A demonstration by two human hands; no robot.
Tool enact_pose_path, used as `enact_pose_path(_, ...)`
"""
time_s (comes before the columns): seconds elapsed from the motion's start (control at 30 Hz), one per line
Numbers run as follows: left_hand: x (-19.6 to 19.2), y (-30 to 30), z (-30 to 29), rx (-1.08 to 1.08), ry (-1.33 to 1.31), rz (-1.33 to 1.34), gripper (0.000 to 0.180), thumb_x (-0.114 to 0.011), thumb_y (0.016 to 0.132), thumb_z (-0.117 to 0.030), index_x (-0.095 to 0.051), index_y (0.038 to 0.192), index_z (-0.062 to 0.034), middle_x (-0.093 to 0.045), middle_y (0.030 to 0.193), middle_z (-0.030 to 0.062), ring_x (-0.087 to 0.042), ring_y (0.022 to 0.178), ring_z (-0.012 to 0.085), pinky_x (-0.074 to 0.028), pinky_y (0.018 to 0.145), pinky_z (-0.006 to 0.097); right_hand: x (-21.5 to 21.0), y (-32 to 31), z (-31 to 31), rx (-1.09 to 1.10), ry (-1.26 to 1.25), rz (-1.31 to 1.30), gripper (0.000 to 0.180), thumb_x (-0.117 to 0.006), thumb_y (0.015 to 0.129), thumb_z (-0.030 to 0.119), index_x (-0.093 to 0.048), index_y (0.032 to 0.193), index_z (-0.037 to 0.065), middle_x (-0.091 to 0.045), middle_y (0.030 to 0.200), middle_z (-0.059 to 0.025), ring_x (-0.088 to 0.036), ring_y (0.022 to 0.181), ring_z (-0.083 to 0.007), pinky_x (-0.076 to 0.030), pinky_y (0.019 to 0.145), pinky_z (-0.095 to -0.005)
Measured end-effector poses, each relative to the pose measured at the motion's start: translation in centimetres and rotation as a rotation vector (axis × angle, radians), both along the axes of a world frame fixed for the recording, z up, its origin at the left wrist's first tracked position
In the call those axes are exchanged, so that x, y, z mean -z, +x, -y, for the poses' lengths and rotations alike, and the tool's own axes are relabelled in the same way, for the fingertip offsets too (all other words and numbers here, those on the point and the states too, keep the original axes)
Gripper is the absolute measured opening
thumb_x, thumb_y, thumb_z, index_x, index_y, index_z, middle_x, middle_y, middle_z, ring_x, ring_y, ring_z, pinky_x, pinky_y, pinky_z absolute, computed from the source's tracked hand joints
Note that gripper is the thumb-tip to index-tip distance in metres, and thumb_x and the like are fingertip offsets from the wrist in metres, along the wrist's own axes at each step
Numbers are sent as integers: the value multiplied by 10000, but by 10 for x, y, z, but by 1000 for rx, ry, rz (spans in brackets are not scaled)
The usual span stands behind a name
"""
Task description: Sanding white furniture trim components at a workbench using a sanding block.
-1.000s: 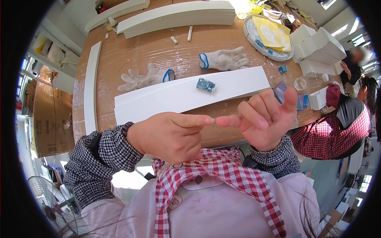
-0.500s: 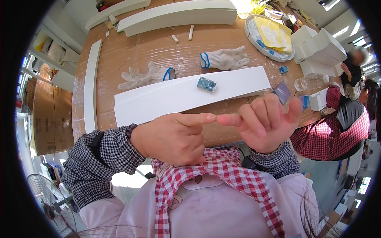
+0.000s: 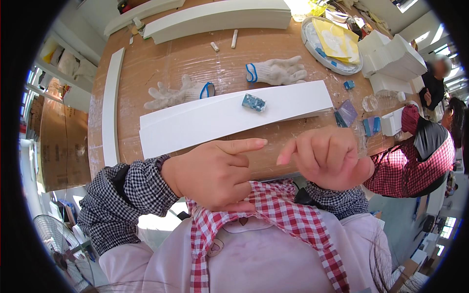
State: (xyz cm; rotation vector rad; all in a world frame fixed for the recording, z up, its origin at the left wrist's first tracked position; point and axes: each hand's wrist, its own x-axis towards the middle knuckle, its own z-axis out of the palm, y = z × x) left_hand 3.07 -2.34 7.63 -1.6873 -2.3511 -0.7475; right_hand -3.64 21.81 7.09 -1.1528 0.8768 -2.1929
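My left hand (image 3: 210,171) is held out over the table's near edge, back of the hand up. One finger points straight to the right while the others fold in; nothing is seen in it. Facing it across a small gap, my right hand (image 3: 325,158) has loosely bent fingers, one of them reaching left, and appears to hold nothing. Just beyond both hands lie overlapping long white strips (image 3: 195,124), with a mottled blue block (image 3: 254,102) on top. Behind the strips rest two white knit gloves with blue cuffs, a left-hand one (image 3: 178,94) and a right-hand one (image 3: 278,72).
More white strips are stacked at the back (image 3: 220,22) and one lies at the left (image 3: 113,107). On the right stand a round tray (image 3: 312,46) with yellow sheets, white stacks (image 3: 393,56) and blue blocks (image 3: 371,126). A person in red checks (image 3: 415,163) sits close on the right.
The fingertips of my two hands were touching and have come apart. My right hand has turned and lowered slightly, its fingers curling more. My left hand stays nearly in place.
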Motion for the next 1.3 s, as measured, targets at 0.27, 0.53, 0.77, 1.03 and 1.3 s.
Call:
enact_pose_path(0.27, -5, 0, 4, -48, -192, -365, 421, -689, 875, -330, -452, 602, -112, -484, 617, 17, -629, 697, 199, -399, 1114, 369, 3, -2, 9, -139, -146, 514, 600, -395, 1000, 571, -370, 601, 124, -377, 559, -1, -474, 627, -188, -356, 1052, -724)
enact_pose_path(0.53, -4, 3, 5, -73, -252, -481, 445, -640, 914, -354, -434, 600, -115, -454, 602, 22, -597, 655, 193, -452, 1049, 330, 5, 2, 13, -216, -189, 657, 602, -382, 999, 571, -365, 595, 125, -361, 558, -5, -475, 640, -202, -319, 1068, -739)
enact_pose_path(0.77, 14, 3, 3, -62, -148, -486, 259, -606, 762, -175, -539, 535, -70, -439, 499, 22, -536, 536, 179, -294, 1218, 459, 7, 9, 15, -214, -220, 736, 597, -387, 998, 564, -361, 595, 124, -370, 567, -11, -475, 643, -201, -294, 1084, -739)
enact_pose_path(1.03, 12, 5, -2, -55, -51, -275, 341, -672, 796, -259, -536, 543, -76, -437, 500, 23, -526, 510, 182, -289, 1210, 490, 15, 9, 11, -130, -166, 380, 608, -482, 955, 597, -389, 602, 111, -367, 579, 4, -463, 623, -186, -299, 1096, -717)
enact_pose_path(1.3, 5, 12, 0, -257, 215, 144, 350, -800, 773, -218, -513, 600, -118, -596, 640, 23, -658, 695, 181, -388, 1113, 527, 12, 6, 7, -95, -85, 219, 607, -481, 955, 612, -400, 608, 121, -382, 572, 1, -490, 615, -179, -325, 1085, -705)
